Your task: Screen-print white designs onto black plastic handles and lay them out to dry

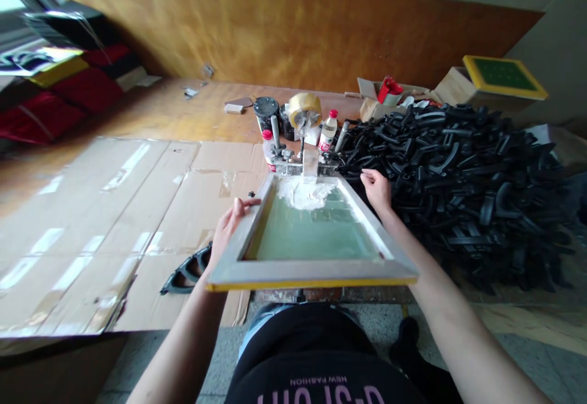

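A wooden screen-printing frame (312,271) with green mesh sits in front of me, its near edge yellow. White ink (305,194) is pooled at the far end of the mesh. My left hand (228,226) grips the frame's left rail, thumb on top. Past the far right corner, my right hand (376,189) has its fingers spread just over the frame's rail, beside the black parts; I cannot see it holding anything. A black plastic part (186,274) lies on the cardboard under the frame's left side.
A large heap of black plastic parts (463,172) fills the right. Behind the frame stand a tape roll (304,107), bottles (328,130) and a black can (266,112). Flat cardboard (114,220) covers the left. A second yellow-framed screen (504,77) rests on boxes.
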`<state>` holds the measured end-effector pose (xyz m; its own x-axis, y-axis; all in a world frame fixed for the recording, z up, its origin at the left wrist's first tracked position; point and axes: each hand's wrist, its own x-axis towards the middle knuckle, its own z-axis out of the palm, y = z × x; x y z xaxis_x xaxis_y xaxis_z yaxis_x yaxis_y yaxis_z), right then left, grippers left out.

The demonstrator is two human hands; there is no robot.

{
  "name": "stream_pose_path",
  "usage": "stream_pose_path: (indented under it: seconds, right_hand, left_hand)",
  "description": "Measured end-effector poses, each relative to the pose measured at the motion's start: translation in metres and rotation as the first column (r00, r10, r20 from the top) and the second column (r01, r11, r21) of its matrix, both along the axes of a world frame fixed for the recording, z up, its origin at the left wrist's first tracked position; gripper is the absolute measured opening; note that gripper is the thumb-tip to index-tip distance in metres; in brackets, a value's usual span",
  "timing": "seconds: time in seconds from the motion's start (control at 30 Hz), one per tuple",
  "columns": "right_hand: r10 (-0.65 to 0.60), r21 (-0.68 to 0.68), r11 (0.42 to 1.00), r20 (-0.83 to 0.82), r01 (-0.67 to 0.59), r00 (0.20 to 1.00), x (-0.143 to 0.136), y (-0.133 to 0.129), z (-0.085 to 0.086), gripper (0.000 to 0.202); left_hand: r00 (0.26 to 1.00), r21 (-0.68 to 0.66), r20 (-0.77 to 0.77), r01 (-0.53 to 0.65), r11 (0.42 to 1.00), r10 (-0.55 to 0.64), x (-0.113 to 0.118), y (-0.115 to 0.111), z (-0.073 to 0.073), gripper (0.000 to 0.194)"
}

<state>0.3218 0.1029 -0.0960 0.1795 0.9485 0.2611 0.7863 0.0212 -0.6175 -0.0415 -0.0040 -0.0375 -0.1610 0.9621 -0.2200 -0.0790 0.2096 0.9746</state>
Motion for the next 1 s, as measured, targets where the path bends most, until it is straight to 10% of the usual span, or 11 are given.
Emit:
stream_pose_path:
  seconds: [0.17,0.37,0.5,0.73,0.9,1.0]
  right_hand:
    - [0.308,0.171,0.922,0.219,-0.347,0.926,-0.064,0.013,0.023,0.054]
    - [0.466,-0.157,0.882,0.428,-0.445,0.774,-0.123,0.016,0.008,0.013]
    - [0.532,-0.171,0.835,0.490,-0.523,0.690,-0.125,-0.013,-0.005,0.011]
    - [0.850,-0.173,0.460,0.369,-0.871,0.376,-0.102,-0.047,0.008,0.008]
    - [0.707,-0.076,0.671,0.366,-0.737,0.606,-0.107,-0.039,0.001,0.016]
    - [0.737,-0.030,0.614,0.378,-0.789,0.560,-0.105,-0.050,-0.009,0.022]
  left_hand:
    - [0.995,-0.206,-0.075,0.045,0.977,-0.061,-0.007,-0.031,-0.063,0.087]
    - [0.985,-0.176,-0.163,0.035,0.984,-0.064,-0.004,-0.027,-0.114,0.082]
    - [0.980,-0.172,-0.180,0.056,0.983,-0.087,-0.008,-0.027,-0.119,0.076]
    - [0.981,-0.177,-0.178,0.050,0.983,-0.082,-0.007,-0.028,-0.117,0.074]
    - [0.980,-0.188,-0.179,0.049,0.981,-0.083,-0.007,-0.029,-0.106,0.075]
    - [0.979,-0.200,-0.186,0.047,0.979,-0.085,-0.008,-0.029,-0.100,0.076]
